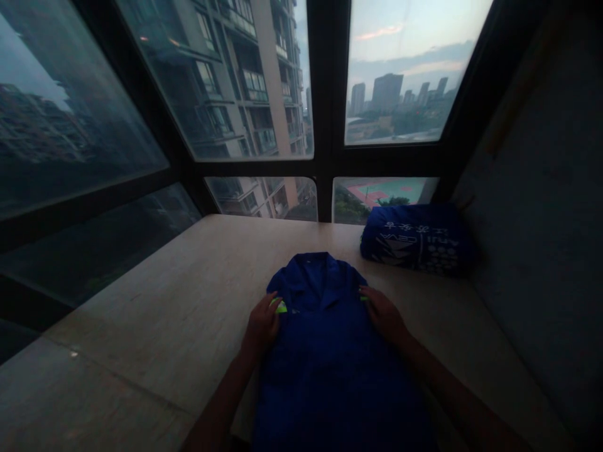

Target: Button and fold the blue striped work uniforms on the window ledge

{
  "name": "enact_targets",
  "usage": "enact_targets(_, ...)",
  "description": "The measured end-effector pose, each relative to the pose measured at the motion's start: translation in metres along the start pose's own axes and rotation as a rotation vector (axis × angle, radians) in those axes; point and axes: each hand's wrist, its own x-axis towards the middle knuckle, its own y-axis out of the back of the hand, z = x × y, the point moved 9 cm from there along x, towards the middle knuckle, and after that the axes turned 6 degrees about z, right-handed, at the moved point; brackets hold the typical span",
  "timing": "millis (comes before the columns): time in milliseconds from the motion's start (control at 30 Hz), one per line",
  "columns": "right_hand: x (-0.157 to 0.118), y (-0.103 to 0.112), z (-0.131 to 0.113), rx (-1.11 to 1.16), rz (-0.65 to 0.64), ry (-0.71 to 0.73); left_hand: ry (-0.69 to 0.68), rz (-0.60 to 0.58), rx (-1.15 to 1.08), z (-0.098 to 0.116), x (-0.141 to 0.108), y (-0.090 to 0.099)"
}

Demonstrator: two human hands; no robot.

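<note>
A dark blue collared shirt (325, 370) lies face up, its collar towards the windows and its lower part running out of view at the bottom. My left hand (262, 323) grips the shirt's left edge, fingers bent over a bright green stripe below the shoulder. On the opposite edge, at about the same height, my right hand (384, 314) has its fingers closed on the cloth beside another bit of green. Both thumbs are hard to make out in the dim light. The sleeves are not seen spread out to the sides.
A folded blue bundle (414, 242) with white lettering sits at the back right, against the wall (537, 251). The pale stone-like ledge (155, 301) reaches to the dark window frames (325, 125). Buildings and a sports court show outside.
</note>
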Motion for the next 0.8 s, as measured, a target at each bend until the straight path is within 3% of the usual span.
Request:
enact_targets(100,-0.034,0.024,-0.012,-0.035,0.02,0.239,-0.14,0.051,-0.056,-0.001,-0.042,0.012)
enact_targets(267,-0.075,0.042,-0.016,-0.121,-0.149,0.47,-0.318,0.017,-0.003,0.011,-0.093,0.031)
enact_targets(400,-0.078,0.045,-0.021,-0.13,-0.269,0.551,-0.545,-0.072,0.089,0.035,-0.102,0.041)
enact_targets(533,-0.072,0.048,-0.031,-0.148,-0.278,0.641,-0.72,-0.085,0.166,0.047,-0.107,0.05)
enact_targets(800,-0.067,0.044,-0.05,-0.136,-0.368,0.8,-0.821,-0.184,0.192,0.041,-0.119,0.062)
